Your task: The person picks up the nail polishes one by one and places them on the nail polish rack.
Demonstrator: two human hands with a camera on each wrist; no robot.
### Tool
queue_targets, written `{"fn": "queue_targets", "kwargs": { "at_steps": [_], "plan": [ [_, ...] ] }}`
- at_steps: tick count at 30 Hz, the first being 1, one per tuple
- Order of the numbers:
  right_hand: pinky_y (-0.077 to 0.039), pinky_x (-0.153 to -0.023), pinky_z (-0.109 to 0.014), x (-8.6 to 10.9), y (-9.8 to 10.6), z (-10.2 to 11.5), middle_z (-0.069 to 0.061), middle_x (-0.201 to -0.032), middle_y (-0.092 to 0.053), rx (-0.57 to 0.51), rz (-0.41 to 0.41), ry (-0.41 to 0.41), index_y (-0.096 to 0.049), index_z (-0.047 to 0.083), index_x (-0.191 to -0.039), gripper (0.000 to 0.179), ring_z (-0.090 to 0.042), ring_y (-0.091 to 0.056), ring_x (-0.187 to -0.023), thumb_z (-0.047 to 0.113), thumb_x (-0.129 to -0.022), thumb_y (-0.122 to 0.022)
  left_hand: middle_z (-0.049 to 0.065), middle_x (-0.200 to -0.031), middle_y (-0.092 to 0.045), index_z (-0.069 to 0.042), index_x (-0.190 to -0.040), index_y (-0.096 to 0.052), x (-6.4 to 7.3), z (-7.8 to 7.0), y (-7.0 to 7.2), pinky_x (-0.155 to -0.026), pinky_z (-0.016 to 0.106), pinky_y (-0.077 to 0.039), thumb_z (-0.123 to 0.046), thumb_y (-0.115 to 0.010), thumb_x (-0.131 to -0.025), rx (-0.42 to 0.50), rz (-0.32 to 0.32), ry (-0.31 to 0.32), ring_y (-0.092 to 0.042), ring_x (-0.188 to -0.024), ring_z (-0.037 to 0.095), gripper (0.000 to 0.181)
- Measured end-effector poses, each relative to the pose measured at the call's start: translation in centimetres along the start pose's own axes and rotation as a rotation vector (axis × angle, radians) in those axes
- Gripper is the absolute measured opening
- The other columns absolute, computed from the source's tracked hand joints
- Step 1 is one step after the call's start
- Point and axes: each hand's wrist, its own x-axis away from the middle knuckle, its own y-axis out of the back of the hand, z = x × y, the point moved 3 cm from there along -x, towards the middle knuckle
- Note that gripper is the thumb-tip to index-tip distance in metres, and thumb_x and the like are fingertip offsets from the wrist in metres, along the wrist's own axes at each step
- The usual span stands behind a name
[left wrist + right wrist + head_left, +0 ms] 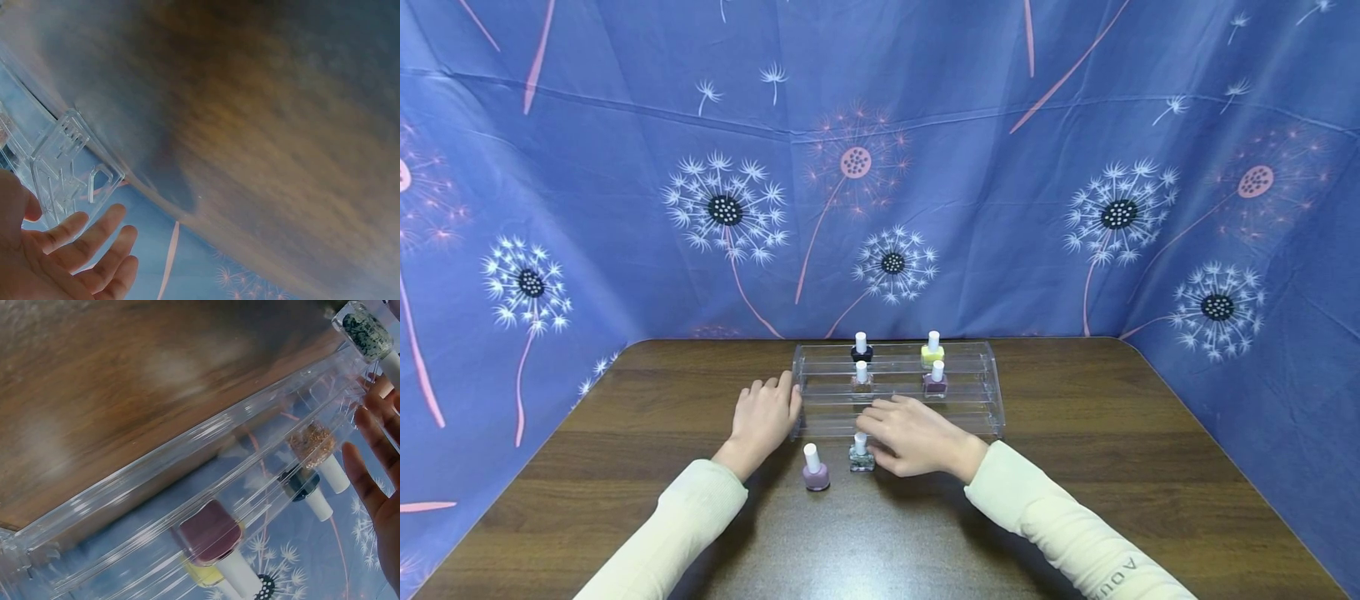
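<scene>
A clear tiered display rack [895,410] stands on the table, my left hand [765,412] beside its left end. In the left wrist view the fingers [94,240] are loosely spread by the clear end panel, holding nothing. In front of the rack my right hand [917,437] has its thumb and fingers at the white cap of a nail polish bottle with dark glitter [861,458], also seen in the right wrist view [367,331]. The thumb's contact is mostly hidden. A mauve nail polish bottle [816,477] stands on the table to the left.
On the rack stand a black bottle [861,353], a yellow bottle [932,356], a copper-glitter bottle [312,445] and a dark purple bottle [936,384]. The brown wooden table [1112,467] reaches back to a blue dandelion-print cloth [985,208].
</scene>
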Motion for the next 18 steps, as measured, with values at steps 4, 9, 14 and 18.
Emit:
{"fn": "queue_targets", "kwargs": {
  "at_steps": [4, 9, 14, 18],
  "plan": [
    [-0.045, -0.070, -0.023, -0.22, -0.12, 0.18, 0.009, -0.098, -0.061, -0.001, 0.002, 0.008, -0.056, 0.017, -0.102, 0.024, -0.006, -0.055, -0.086, 0.027, -0.080, -0.056, 0.015, -0.075, -0.063, -0.002, -0.095, -0.055, 0.01, -0.01, 0.05, -0.060, 0.046, -0.044, -0.024, -0.046, -0.091, 0.002, -0.009, -0.004, -0.058, -0.068, 0.035, 0.024],
    [-0.045, -0.069, -0.023, -0.61, -0.17, 0.47, 0.010, -0.092, -0.060, 0.001, -0.012, 0.037, -0.056, 0.017, -0.098, 0.022, -0.006, -0.055, -0.084, 0.025, -0.078, -0.057, 0.016, -0.076, -0.064, -0.002, -0.097, -0.055, 0.01, 0.02, 0.04, -0.059, 0.046, -0.044, -0.025, -0.045, -0.092, 0.000, -0.012, -0.007, -0.058, -0.068, 0.035, 0.026],
    [-0.045, -0.069, -0.023, -0.92, -0.19, 0.76, 0.011, -0.087, -0.058, -0.004, -0.011, 0.054, -0.056, 0.018, -0.095, 0.017, -0.007, -0.054, -0.082, 0.021, -0.078, -0.056, 0.015, -0.075, -0.063, -0.002, -0.094, -0.055, -0.01, 0.07, -0.04, -0.059, 0.046, -0.044, -0.025, -0.044, -0.092, 0.002, -0.006, -0.006, -0.058, -0.068, 0.035, 0.025],
    [-0.046, -0.072, -0.023, -1.02, -0.23, 0.90, 0.011, -0.088, -0.059, -0.003, 0.001, 0.056, -0.057, 0.018, -0.097, 0.019, -0.007, -0.055, -0.084, 0.018, -0.078, -0.056, 0.015, -0.074, -0.063, -0.002, -0.094, -0.055, -0.01, 0.11, -0.10, -0.059, 0.046, -0.044, -0.025, -0.045, -0.092, 0.002, -0.003, -0.007, -0.058, -0.068, 0.035, 0.025]
  ]
}}
